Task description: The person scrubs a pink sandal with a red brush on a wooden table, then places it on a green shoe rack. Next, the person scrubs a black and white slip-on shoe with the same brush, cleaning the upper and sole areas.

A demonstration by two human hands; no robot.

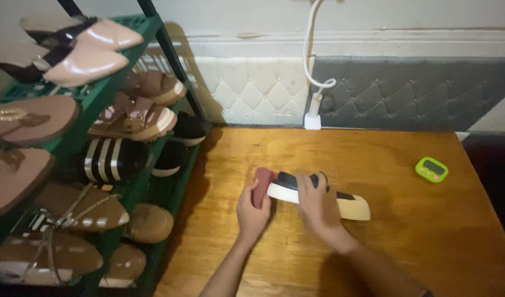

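Note:
A cream and black sandal [348, 204] lies on its side on the wooden table [406, 247], toe end to the left. My right hand [314, 202] rests over its middle and grips it. My left hand [252, 212] holds a small reddish-brown block, perhaps a brush or sponge [261, 187], pressed against the sandal's left end. Both forearms come in from the bottom edge of the head view.
A green shoe rack [101, 93] full of sandals and slippers stands to the left of the table. A small green timer [431, 169] sits at the table's right. A white clamp with a bent white arm [313, 118] grips the far table edge by the padded wall.

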